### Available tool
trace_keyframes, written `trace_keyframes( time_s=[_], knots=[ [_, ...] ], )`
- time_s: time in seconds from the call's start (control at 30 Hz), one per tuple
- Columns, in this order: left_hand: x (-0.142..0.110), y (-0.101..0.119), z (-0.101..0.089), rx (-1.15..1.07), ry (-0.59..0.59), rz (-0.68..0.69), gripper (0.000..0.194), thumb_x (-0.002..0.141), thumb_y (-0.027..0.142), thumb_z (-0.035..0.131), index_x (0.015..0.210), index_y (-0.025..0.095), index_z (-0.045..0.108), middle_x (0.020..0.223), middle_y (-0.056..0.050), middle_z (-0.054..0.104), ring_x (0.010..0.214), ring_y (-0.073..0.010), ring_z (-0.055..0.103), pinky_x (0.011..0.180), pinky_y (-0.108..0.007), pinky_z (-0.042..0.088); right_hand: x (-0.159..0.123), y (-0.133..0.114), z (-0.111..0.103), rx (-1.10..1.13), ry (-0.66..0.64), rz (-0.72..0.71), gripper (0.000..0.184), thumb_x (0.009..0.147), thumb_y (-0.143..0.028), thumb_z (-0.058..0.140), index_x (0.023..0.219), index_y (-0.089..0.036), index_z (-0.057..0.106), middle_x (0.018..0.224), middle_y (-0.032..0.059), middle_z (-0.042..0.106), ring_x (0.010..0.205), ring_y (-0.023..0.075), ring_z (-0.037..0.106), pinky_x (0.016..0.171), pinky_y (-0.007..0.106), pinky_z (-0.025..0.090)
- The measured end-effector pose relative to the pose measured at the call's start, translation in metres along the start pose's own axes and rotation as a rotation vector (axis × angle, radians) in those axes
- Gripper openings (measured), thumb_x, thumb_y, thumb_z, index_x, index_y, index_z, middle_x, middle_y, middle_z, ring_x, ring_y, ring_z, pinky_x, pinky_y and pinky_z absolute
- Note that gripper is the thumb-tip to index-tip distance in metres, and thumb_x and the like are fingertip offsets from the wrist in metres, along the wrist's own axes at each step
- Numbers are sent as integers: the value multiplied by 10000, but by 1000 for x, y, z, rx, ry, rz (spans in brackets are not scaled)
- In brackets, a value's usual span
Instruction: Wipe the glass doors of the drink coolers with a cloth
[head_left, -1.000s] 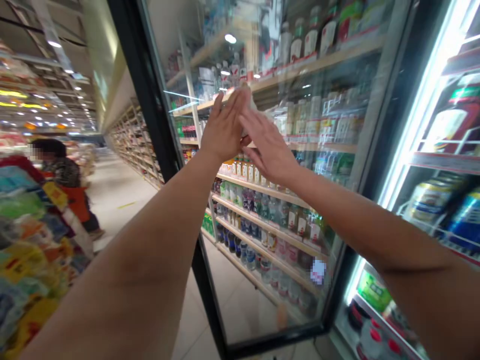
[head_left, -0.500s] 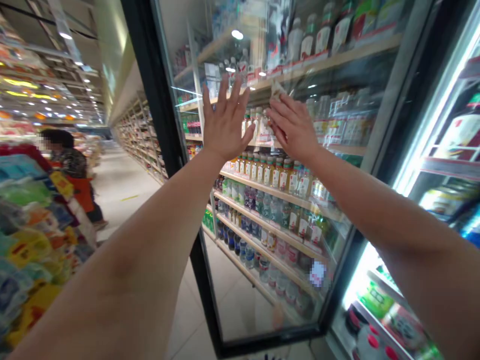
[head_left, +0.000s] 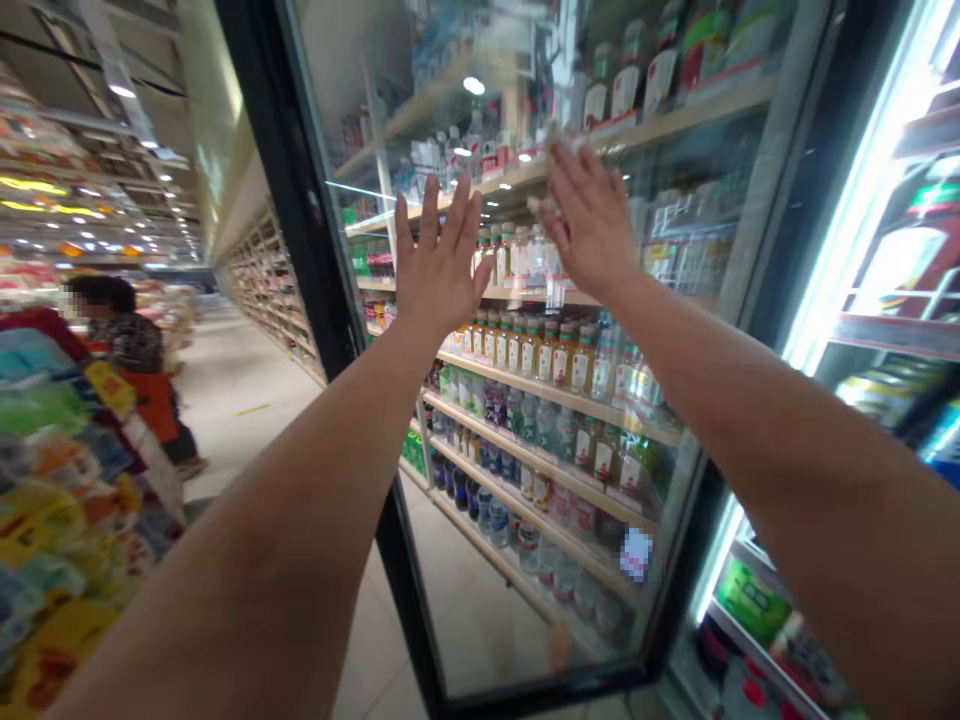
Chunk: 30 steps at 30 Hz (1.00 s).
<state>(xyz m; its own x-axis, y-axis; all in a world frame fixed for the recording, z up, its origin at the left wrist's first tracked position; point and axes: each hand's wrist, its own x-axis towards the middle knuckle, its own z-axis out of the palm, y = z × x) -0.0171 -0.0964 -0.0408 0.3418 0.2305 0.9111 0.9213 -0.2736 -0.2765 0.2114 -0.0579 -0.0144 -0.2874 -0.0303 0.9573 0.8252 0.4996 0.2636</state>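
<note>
A glass cooler door [head_left: 480, 620] with a black frame stands swung out in front of me. My left hand [head_left: 439, 255] lies flat against the glass, fingers spread, holding nothing. To its right, my right hand [head_left: 592, 220] presses a crumpled pale cloth [head_left: 551, 205] to the pane. Only bits of the cloth show past the fingers, and the hand is slightly blurred. Through the glass, and partly as reflections, rows of bottles [head_left: 555, 355] appear on shelves behind both hands.
The lit cooler interior [head_left: 892, 330] with bottles and packs is at right. A person in an orange garment [head_left: 150, 410] is in the aisle [head_left: 247, 370] at left. Colourful bagged goods [head_left: 67, 500] are piled at near left. A long shelf [head_left: 262, 270] lines the aisle.
My right hand, with the cloth, has moved up a little on the glass. The left hand stays spread on the pane, slightly lower and further left in view.
</note>
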Motion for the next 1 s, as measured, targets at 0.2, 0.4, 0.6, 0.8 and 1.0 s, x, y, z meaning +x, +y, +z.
trace_keyframes(
  time_s=[0.2, 0.4, 0.6, 0.8, 1.0],
  knots=[
    [5, -3, 7, 59, -40, -43, 765, 989, 610, 224, 1633, 212, 114, 1659, 144, 41, 1420, -82, -369, 1144, -315, -387, 0, -4, 5, 16, -189, -179, 636, 1029, -598, 284, 1580, -289, 356, 1652, -17, 286, 1564, 252, 181, 1285, 575, 182],
    [4, -9, 13, -21, -15, -7, 744, 1011, 558, 280, 1635, 193, 101, 1627, 152, -147, 1480, -136, -298, 1175, -352, -357, 11, -12, 8, -14, 32, 92, 618, 1010, -584, 148, 1535, -391, 410, 1614, -120, 319, 1535, 239, 275, 1277, 545, 220],
    [0, -12, 14, -81, 56, 22, 696, 1010, 569, 289, 1642, 334, 112, 1622, 215, -85, 1497, -110, -243, 1220, -349, -296, 7, -10, 12, 136, -154, -247, 669, 985, -658, 261, 1492, -281, 481, 1599, -56, 377, 1530, 197, 280, 1290, 489, 175],
    [0, -8, 7, -142, 34, -6, 718, 960, 564, 339, 1627, 450, 96, 1576, 295, -61, 1437, -92, -294, 1231, -313, -254, 6, 1, 28, 48, 181, 153, 627, 987, -611, 179, 1468, -380, 507, 1564, -78, 430, 1510, 262, 327, 1265, 594, 186],
    [2, -9, 8, -170, 39, 13, 733, 965, 516, 368, 1637, 407, 98, 1587, 265, -80, 1478, -144, -251, 1219, -352, -296, 0, -9, 20, -21, -22, -130, 616, 1009, -566, 238, 1511, -292, 467, 1601, -45, 390, 1529, 230, 290, 1274, 504, 244]
  ],
)
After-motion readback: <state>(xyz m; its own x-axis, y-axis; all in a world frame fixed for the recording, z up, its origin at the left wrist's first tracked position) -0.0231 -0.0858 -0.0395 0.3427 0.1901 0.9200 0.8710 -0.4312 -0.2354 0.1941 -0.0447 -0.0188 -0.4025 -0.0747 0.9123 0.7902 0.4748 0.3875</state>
